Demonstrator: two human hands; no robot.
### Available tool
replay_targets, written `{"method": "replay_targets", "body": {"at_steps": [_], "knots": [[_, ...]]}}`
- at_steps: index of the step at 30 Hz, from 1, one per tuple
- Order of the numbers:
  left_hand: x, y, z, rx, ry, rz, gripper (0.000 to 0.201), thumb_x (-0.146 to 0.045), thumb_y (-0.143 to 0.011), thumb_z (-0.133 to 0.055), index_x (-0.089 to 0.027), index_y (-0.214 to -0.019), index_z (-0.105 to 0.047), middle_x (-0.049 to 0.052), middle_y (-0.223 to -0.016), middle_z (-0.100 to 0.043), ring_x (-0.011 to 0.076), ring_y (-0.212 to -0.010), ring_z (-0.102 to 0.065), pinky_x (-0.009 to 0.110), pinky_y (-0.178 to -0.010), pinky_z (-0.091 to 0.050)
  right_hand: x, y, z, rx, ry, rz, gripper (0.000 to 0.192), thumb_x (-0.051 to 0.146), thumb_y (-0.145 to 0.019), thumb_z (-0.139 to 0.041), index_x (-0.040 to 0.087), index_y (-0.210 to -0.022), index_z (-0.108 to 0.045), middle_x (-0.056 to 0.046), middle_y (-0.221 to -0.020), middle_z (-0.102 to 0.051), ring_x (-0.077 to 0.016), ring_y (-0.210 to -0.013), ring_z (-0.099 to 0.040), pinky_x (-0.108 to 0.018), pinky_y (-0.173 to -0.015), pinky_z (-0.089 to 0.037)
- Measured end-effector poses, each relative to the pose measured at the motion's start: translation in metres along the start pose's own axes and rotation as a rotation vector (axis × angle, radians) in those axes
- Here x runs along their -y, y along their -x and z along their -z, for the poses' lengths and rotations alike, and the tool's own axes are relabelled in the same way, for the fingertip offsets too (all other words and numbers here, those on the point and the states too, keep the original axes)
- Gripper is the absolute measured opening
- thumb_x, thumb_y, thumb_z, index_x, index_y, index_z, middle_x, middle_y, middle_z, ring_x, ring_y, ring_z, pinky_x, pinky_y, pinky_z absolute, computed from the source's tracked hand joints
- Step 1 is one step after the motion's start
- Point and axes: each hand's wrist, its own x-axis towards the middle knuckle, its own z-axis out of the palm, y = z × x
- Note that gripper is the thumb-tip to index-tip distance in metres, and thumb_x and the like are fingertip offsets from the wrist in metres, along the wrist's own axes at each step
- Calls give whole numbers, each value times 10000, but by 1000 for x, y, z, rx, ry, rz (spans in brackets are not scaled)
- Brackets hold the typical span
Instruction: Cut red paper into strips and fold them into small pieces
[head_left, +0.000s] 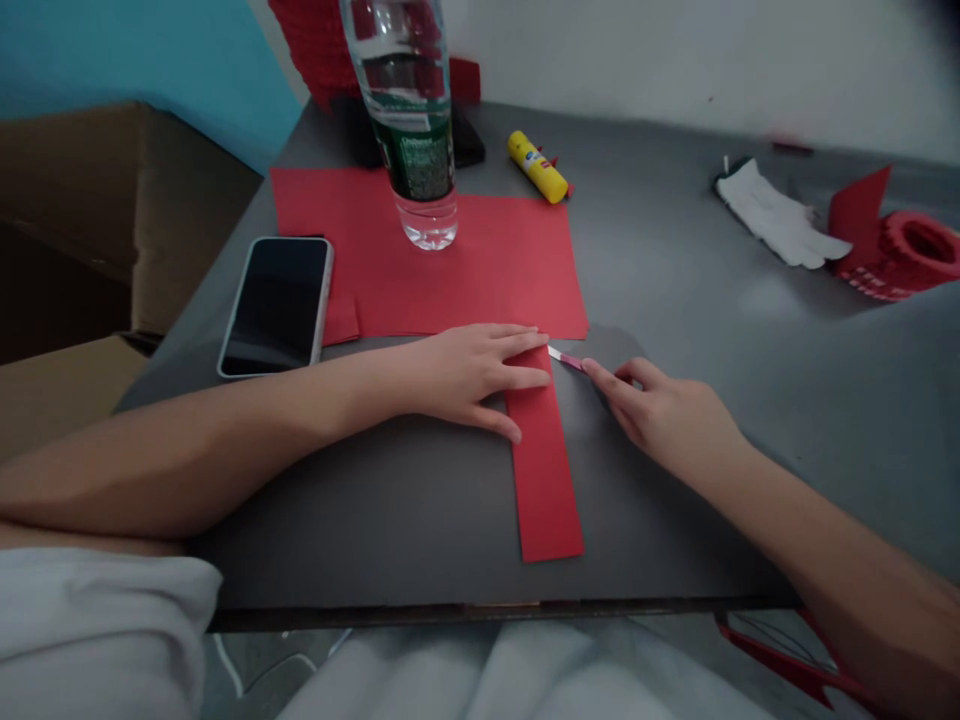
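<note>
A narrow red paper strip (546, 480) lies lengthwise on the grey table (675, 260), reaching from the middle toward the near edge. My left hand (469, 372) rests flat on the strip's far end, fingers spread. My right hand (660, 408) grips a small pink-handled craft knife (568, 359), its blade tip touching the strip's top right corner. A large red paper sheet (495, 265) lies just beyond the strip.
A clear water bottle (414, 130) stands on the red sheet. A phone (277, 305) lies at the left. A yellow glue stick (537, 166), a white glove (780, 220) and a red paper craft piece (911, 255) lie farther back. Cardboard boxes (112, 200) stand left of the table.
</note>
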Motion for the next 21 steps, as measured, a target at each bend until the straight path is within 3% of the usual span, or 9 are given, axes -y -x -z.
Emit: {"method": "replay_targets", "body": {"at_steps": [9, 21], "knots": [[-2, 1, 2, 13, 61, 50, 677, -602, -761, -595, -209, -1302, -488, 202, -1485, -229, 357, -1372, -221, 470, -1104, -238, -8, 6, -1, -22, -8, 61, 435, 193, -904, -376, 230, -1325, -478, -41, -892, -616, -84, -504, -439, -252, -456, -227], [0, 2, -3, -15, 135, 21, 713, -597, -737, -629, -165, -1290, -501, 215, -1475, -237, 366, -1378, -190, 478, -1107, -238, -12, -8, 4, 46, 27, 41, 433, 204, -910, -362, 268, -1326, -467, -33, -870, -604, -76, -486, -406, -251, -469, -207]]}}
